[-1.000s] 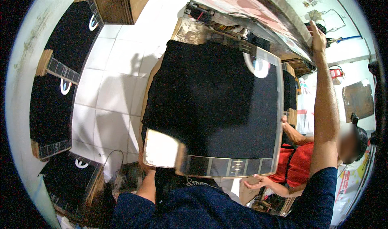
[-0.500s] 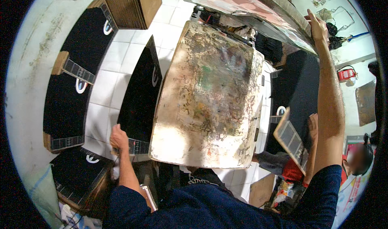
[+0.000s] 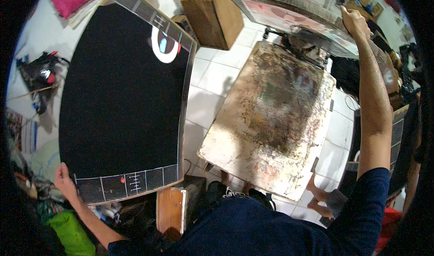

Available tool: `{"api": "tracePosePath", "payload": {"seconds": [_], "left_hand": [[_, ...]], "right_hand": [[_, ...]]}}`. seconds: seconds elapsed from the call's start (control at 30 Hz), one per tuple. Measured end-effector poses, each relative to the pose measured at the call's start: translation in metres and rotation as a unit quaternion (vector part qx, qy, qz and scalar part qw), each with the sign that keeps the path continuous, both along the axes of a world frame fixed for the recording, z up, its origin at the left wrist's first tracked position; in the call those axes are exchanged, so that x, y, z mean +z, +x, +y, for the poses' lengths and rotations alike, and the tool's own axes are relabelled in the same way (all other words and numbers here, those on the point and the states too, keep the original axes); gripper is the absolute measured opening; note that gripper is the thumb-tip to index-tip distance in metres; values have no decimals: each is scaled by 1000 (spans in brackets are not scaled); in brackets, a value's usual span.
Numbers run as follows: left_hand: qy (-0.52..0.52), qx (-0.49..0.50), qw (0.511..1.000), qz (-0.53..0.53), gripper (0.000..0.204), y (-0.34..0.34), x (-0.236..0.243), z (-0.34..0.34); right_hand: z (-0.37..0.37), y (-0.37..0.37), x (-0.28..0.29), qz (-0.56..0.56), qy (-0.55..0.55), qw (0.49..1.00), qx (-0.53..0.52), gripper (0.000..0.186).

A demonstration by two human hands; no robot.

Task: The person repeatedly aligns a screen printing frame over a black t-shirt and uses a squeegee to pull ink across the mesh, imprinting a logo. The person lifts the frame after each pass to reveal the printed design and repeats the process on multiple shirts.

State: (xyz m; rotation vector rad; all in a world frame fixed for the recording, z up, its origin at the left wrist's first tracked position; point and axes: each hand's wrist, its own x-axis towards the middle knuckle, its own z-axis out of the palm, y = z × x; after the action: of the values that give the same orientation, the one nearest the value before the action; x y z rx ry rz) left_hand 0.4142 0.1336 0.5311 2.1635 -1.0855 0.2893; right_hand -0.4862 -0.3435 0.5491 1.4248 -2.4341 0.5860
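A large flat board (image 3: 122,111) takes up the left side, covered in black with a white oval print near its upper right corner. Strips with white ruled lines run along both its ends. My left hand (image 3: 67,183) is closed on its lower left edge, the fingers partly hidden behind it. To the right stands a worn, paint-stained table top (image 3: 271,116). Beyond it, a screen-printing frame (image 3: 289,21) with a pinkish mesh is raised at a tilt. My right hand (image 3: 357,26), arm stretched out, grips the frame's right end.
A brown cardboard box (image 3: 212,21) stands beyond the gap between board and table. Below the board is a wooden cabinet (image 3: 171,210). Another person's bare foot (image 3: 318,208) shows right of the table. More black boards (image 3: 389,143) stand at the far right. A green bag (image 3: 70,233) lies lower left.
My view has swung left. The black board in my left hand has come up and left, away from the table, and now shows its face. My right hand stays on the raised frame.
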Motion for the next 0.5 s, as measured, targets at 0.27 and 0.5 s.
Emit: {"api": "tracePosePath", "payload": {"seconds": [0.27,0.5], "left_hand": [[-217,84,952,198,21,-41,-96,107],[-63,71,982,163,53,-130,-243,42]], "right_hand": [[13,10,-6,-23,-4,999,27,74],[30,27,-10,-15,7,1000,1,72]]}}
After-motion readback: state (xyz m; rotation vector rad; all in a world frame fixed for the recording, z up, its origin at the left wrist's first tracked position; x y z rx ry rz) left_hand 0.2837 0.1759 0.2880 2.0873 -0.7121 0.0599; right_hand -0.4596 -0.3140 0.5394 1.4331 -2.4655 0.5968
